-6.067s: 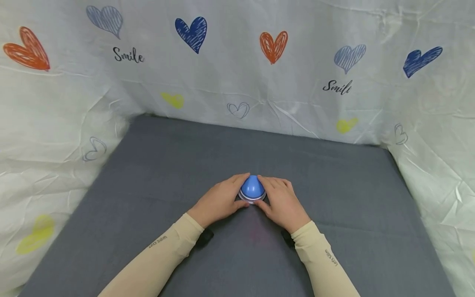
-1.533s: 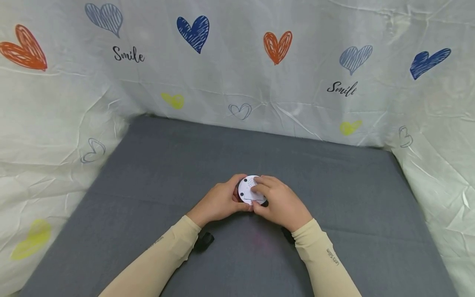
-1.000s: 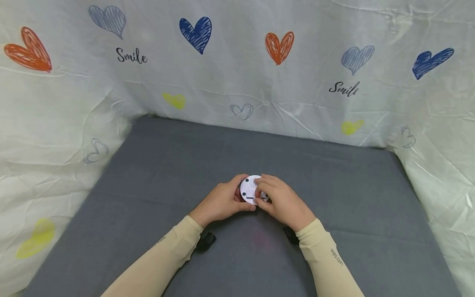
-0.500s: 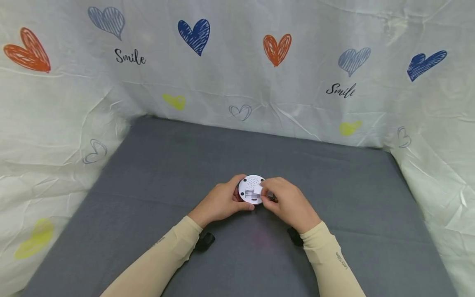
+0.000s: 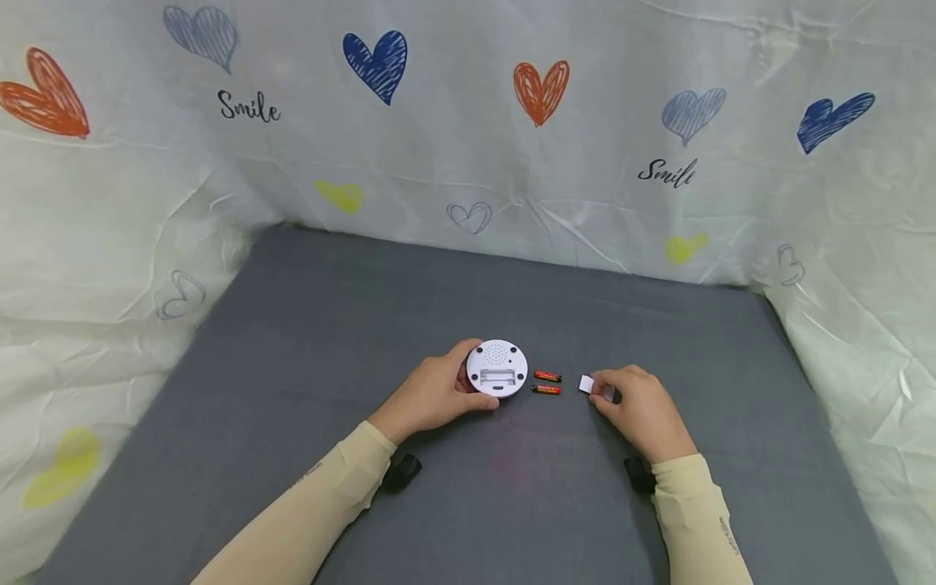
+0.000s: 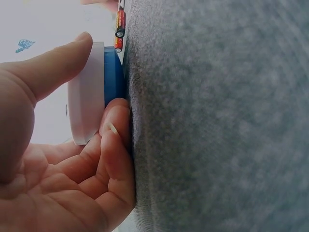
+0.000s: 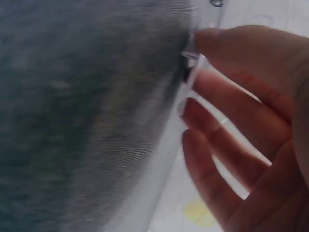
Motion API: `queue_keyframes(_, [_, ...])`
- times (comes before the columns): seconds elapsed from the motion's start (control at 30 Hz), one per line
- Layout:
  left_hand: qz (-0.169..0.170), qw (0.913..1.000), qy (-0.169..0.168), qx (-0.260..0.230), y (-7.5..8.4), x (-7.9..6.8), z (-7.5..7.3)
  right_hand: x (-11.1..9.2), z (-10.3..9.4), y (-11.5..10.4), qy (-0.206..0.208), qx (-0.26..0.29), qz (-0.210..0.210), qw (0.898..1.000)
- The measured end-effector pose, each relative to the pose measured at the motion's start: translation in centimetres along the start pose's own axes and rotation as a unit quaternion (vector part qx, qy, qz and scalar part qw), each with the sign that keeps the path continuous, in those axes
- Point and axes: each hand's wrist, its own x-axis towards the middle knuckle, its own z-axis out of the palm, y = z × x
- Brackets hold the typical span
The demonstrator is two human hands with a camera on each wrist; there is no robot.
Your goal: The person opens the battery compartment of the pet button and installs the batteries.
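Observation:
My left hand (image 5: 431, 390) grips a round buzzer button (image 5: 497, 351) by its rim. Turned upside down, the buzzer shows its white underside with speaker holes, dark feet and an uncovered battery slot with no batteries in it. Its blue top (image 6: 114, 77) faces the table in the left wrist view. Just right of the buzzer, two red-and-black batteries (image 5: 547, 383) lie side by side on the cloth. Farther right, my right hand (image 5: 643, 410) pinches the small white battery cover (image 5: 586, 383) between thumb and finger, at the table surface.
Grey cloth (image 5: 409, 292) covers the table. A white curtain (image 5: 453, 146) printed with hearts and "Smile" hangs behind it and along both sides. Dark wrist cameras (image 5: 402, 471) sit under both wrists.
The buzzer has been flipped from dome up to underside up. The right hand has lifted off the battery cover and carried it right. The batteries now lie on the table beside the buzzer.

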Motion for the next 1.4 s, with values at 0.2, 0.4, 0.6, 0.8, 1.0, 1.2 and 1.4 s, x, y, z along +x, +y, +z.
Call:
queue_keyframes(0.2, [-0.001, 1.0000, -0.001, -0.008, -0.2, 0.0, 0.0, 1.1, -0.2, -0.9, 0.004, -0.010, -0.017, 1.000])
queue_keyframes(0.4, [0.004, 0.9999, 0.008, 0.007, -0.2, 0.1, 0.3, 3.5, 0.3, -3.1, 0.010, -0.020, -0.061, 0.998])
queue_keyframes(0.6, [0.011, 0.9998, 0.012, 0.013, -0.3, 0.1, 0.6, 4.6, 1.5, -4.1, -0.018, -0.041, -0.070, 0.997])
queue_keyframes(0.8, [0.018, 0.9997, 0.015, 0.010, 0.1, 0.3, 0.4, 4.6, 1.2, -4.3, 0.010, -0.053, -0.081, 0.995])
queue_keyframes(1.0, [0.016, 0.9997, 0.015, 0.014, 0.2, 0.2, 0.1, 4.2, 0.0, -5.7, 0.067, -0.042, -0.103, 0.992])
queue_keyframes(1.2, [0.025, 0.9995, 0.016, 0.012, -0.2, 0.1, 0.0, 4.0, 0.5, -8.2, 0.093, -0.032, -0.177, 0.979])
queue_keyframes(1.4, [0.031, 0.9995, 0.009, 0.006, -0.5, 0.0, 0.3, 3.9, 2.4, -9.5, 0.113, -0.052, -0.233, 0.965])
